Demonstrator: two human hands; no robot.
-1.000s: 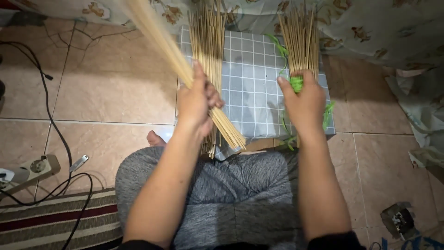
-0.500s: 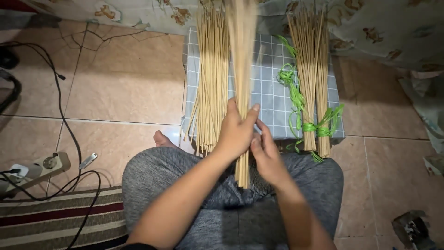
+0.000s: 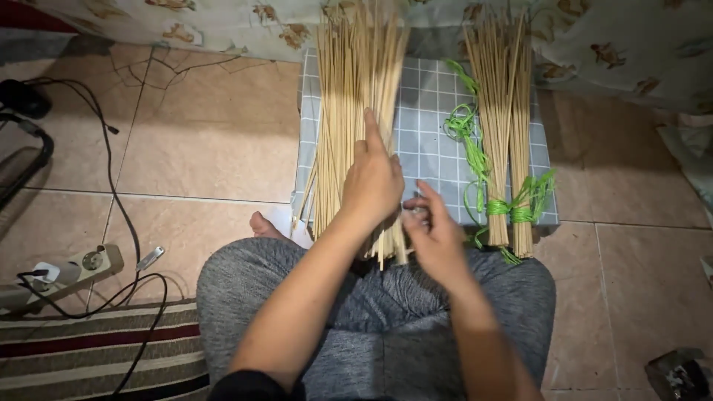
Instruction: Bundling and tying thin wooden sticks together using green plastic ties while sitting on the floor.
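Pale bamboo sticks: your left hand point(image 3: 373, 184) presses flat, fingers extended, on the loose stick bundle point(image 3: 355, 126) lying on the checked mat point(image 3: 431, 141). Your right hand point(image 3: 437, 236) pinches at its lower ends, fingers curled. Ease that pressure and the untied sticks could fan toward the green-tied bundles point(image 3: 506, 141).

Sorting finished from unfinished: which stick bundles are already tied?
The two right bundles, each bound with green string. The left pile under the left hand is loose.
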